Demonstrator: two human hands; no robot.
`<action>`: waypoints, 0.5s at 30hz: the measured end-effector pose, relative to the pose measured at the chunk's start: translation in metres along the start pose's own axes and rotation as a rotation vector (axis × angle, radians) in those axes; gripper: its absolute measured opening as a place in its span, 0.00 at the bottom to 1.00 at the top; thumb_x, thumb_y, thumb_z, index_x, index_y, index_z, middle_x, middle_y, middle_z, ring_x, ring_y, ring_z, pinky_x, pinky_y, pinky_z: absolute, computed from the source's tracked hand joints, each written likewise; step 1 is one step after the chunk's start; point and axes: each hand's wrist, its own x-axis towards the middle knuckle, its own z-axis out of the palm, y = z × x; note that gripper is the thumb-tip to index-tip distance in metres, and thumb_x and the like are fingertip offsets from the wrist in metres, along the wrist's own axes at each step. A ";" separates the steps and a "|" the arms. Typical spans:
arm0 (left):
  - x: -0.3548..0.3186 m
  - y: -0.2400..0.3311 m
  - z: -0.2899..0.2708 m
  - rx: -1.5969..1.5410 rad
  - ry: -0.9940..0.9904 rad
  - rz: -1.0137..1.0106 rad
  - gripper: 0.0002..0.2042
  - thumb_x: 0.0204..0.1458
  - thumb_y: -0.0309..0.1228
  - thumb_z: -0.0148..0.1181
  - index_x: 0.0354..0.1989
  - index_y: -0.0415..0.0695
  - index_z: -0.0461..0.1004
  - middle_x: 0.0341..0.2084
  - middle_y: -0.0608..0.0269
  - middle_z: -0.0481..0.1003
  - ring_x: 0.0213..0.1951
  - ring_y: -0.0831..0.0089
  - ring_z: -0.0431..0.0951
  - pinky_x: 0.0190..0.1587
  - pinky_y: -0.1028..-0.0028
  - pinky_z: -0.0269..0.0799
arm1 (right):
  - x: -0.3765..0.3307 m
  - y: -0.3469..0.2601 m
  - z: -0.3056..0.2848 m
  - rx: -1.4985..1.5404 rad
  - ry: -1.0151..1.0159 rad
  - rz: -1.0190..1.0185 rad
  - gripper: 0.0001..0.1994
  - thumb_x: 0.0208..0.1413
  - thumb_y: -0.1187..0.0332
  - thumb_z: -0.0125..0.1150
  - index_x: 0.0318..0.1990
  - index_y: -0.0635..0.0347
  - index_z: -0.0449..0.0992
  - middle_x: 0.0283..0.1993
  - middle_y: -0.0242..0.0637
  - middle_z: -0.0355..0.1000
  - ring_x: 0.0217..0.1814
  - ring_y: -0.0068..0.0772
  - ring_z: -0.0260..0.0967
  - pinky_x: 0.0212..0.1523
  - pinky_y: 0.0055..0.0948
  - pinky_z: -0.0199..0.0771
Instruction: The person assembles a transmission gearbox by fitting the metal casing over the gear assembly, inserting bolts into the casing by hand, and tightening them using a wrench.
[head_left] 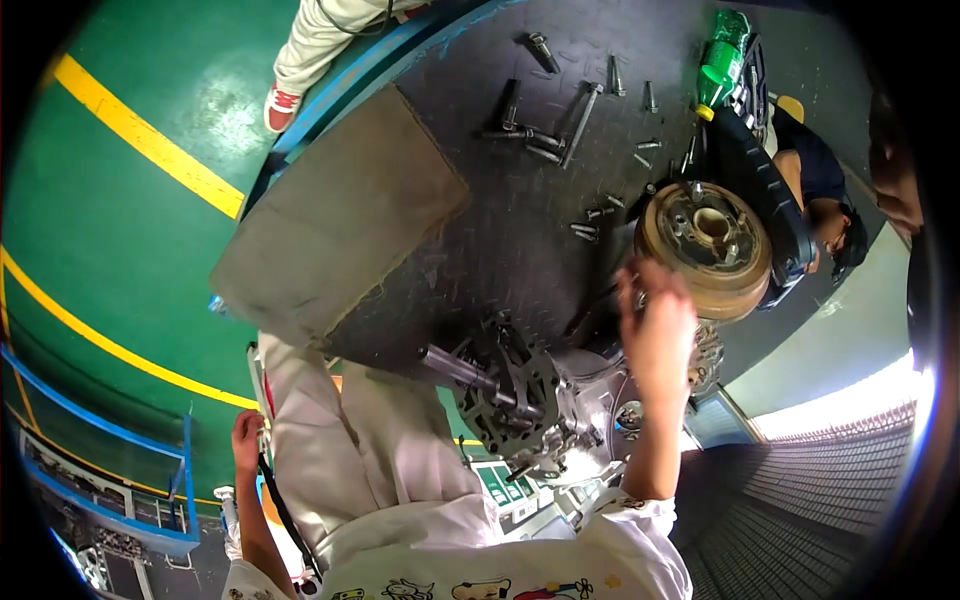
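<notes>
My right hand [657,328] is raised over the dark workbench [520,230], fingers spread, with nothing visible in it. Its fingertips are close to the left edge of a rusty brake drum [705,248]. Just below and left of that hand lies a grey metal hub assembly [515,400] with a toothed plate and protruding shafts. My left hand [245,440] hangs low by my hip beside my white trousers, next to a thin black strap [283,510]. I cannot tell whether it grips the strap.
Several loose bolts [560,125] are scattered on the bench's far side, near a green bottle [722,55]. A flat cardboard sheet [340,220] covers the bench's left part. A person in dark clothes [815,180] bends behind the drum. Another person's legs [315,45] stand on the green floor.
</notes>
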 end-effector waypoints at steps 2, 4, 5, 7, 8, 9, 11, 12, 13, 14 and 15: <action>0.000 -0.012 0.000 -0.062 0.009 -0.049 0.09 0.63 0.30 0.49 0.46 0.43 0.72 0.35 0.67 0.77 0.37 0.79 0.75 0.39 0.78 0.71 | 0.048 0.013 0.005 -0.074 0.124 0.028 0.06 0.59 0.68 0.55 0.37 0.60 0.73 0.34 0.46 0.72 0.40 0.52 0.72 0.40 0.48 0.73; -0.002 -0.028 -0.006 -0.098 0.012 -0.071 0.09 0.63 0.30 0.49 0.47 0.43 0.72 0.35 0.67 0.77 0.37 0.79 0.75 0.38 0.78 0.71 | 0.102 0.026 0.008 -0.272 0.174 -0.137 0.05 0.58 0.71 0.53 0.38 0.61 0.73 0.33 0.47 0.72 0.40 0.54 0.71 0.42 0.50 0.71; -0.002 -0.033 -0.008 -0.134 0.018 -0.080 0.09 0.63 0.30 0.49 0.47 0.43 0.72 0.35 0.67 0.77 0.36 0.79 0.75 0.38 0.78 0.71 | 0.132 0.055 0.023 -0.408 0.049 -0.136 0.07 0.57 0.71 0.53 0.39 0.63 0.74 0.35 0.48 0.74 0.42 0.54 0.72 0.45 0.49 0.71; -0.006 -0.029 -0.002 -0.132 0.054 -0.048 0.09 0.63 0.30 0.48 0.47 0.43 0.72 0.35 0.67 0.76 0.37 0.80 0.74 0.39 0.78 0.71 | 0.190 0.096 0.038 -0.542 -0.282 -0.010 0.11 0.54 0.72 0.53 0.43 0.65 0.75 0.40 0.51 0.75 0.47 0.54 0.73 0.50 0.46 0.72; -0.010 -0.025 0.000 -0.131 0.077 -0.028 0.09 0.63 0.30 0.48 0.46 0.43 0.72 0.35 0.68 0.75 0.37 0.80 0.74 0.39 0.78 0.70 | 0.214 0.105 0.044 -0.529 -0.488 0.110 0.14 0.52 0.71 0.53 0.46 0.66 0.75 0.44 0.52 0.76 0.51 0.53 0.73 0.52 0.45 0.72; -0.015 -0.027 -0.005 -0.136 0.082 -0.033 0.09 0.63 0.30 0.48 0.46 0.43 0.72 0.35 0.68 0.75 0.37 0.80 0.74 0.39 0.78 0.70 | 0.233 0.127 0.056 -0.531 -0.489 0.101 0.14 0.52 0.71 0.53 0.46 0.66 0.75 0.44 0.52 0.76 0.51 0.53 0.73 0.52 0.45 0.72; -0.001 -0.043 0.003 -0.138 0.143 0.007 0.09 0.63 0.30 0.48 0.46 0.44 0.72 0.35 0.69 0.74 0.38 0.80 0.74 0.40 0.78 0.70 | 0.250 0.189 0.076 -0.535 -0.716 0.005 0.20 0.46 0.63 0.64 0.45 0.68 0.75 0.44 0.58 0.75 0.50 0.57 0.73 0.49 0.48 0.75; -0.004 -0.055 -0.008 -0.164 0.142 0.012 0.09 0.62 0.30 0.48 0.46 0.45 0.73 0.35 0.70 0.74 0.38 0.80 0.73 0.41 0.78 0.69 | 0.251 0.192 0.094 -0.533 -0.715 -0.007 0.20 0.46 0.63 0.64 0.45 0.68 0.75 0.44 0.58 0.75 0.50 0.57 0.73 0.49 0.48 0.75; -0.007 -0.059 -0.009 -0.156 0.157 -0.013 0.09 0.62 0.30 0.48 0.46 0.45 0.73 0.34 0.70 0.74 0.38 0.80 0.73 0.41 0.78 0.68 | 0.249 0.192 0.105 -0.525 -0.668 0.038 0.22 0.43 0.62 0.66 0.44 0.68 0.76 0.44 0.58 0.75 0.51 0.56 0.73 0.49 0.47 0.75; -0.008 -0.063 -0.009 -0.148 0.168 -0.039 0.09 0.62 0.30 0.48 0.46 0.45 0.73 0.34 0.70 0.74 0.38 0.80 0.73 0.41 0.78 0.68 | 0.248 0.194 0.110 -0.518 -0.620 0.085 0.23 0.41 0.60 0.68 0.42 0.68 0.76 0.45 0.59 0.75 0.51 0.55 0.73 0.50 0.46 0.75; -0.010 -0.065 -0.009 -0.153 0.168 -0.047 0.09 0.62 0.30 0.48 0.46 0.45 0.73 0.34 0.70 0.74 0.38 0.80 0.73 0.41 0.78 0.68 | 0.241 0.186 0.107 -0.510 -0.480 0.105 0.20 0.39 0.59 0.69 0.38 0.65 0.80 0.40 0.56 0.77 0.47 0.56 0.75 0.46 0.45 0.76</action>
